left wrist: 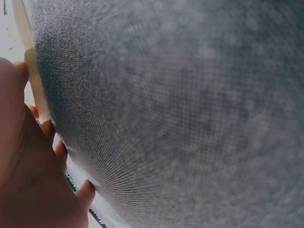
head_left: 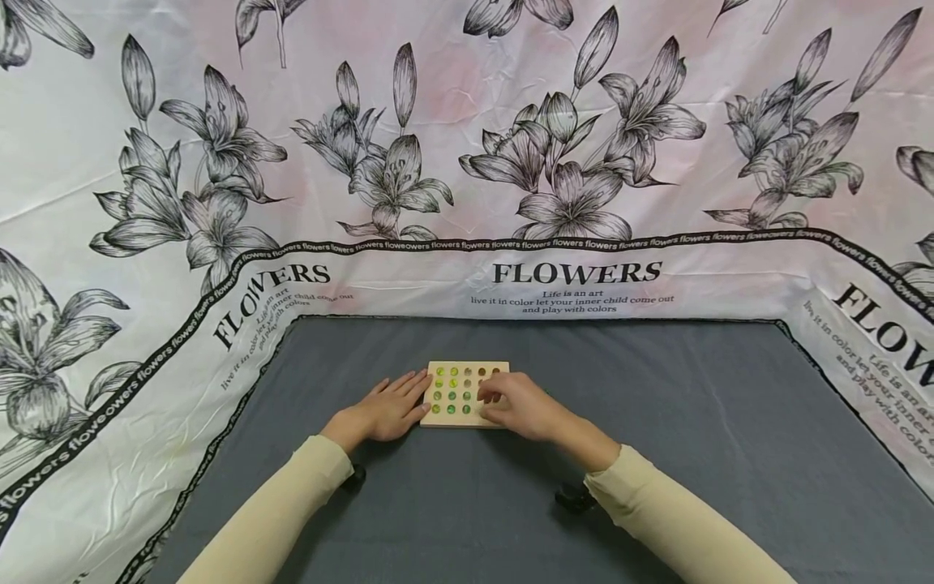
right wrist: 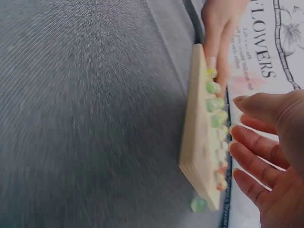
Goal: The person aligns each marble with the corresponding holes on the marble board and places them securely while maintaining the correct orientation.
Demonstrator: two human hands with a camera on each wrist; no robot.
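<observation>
The left hand (head_left: 387, 408) lies on the cloth with its fingers extended and slightly spread, its thumb against the left edge of a pale, flat rectangular wooden board (head_left: 460, 422). The right hand (head_left: 521, 405) is above the board's right part, thumb and fingers bent loosely and apart from one another; nothing shows between them in the right wrist view. The board lies on a dark grey woven cloth (head_left: 467, 503), between the two hands, and bears small, round, glassy marbles (head_left: 452, 396) set in a grid. Three columns of four can be counted, twelve in all, yellow and green toward the left and paler in part of the third; at the far row two amber-brown ones follow, making five across. The right hand hides much of the last two columns, so their full count cannot be told. One loose green marble (right wrist: 198, 205), blurred, is on the cloth just beside the board's right end. Two pale yellow-beige fabric sleeves (head_left: 686, 511) cover the forearms, and two small black objects (head_left: 575, 497) show beneath the wrists. Around the cloth runs a smooth, creased white-and-pink sheet (head_left: 438, 284) printed with black line-drawn lilies; its large word FLOWERS appears three times, once cut off at the right edge.
</observation>
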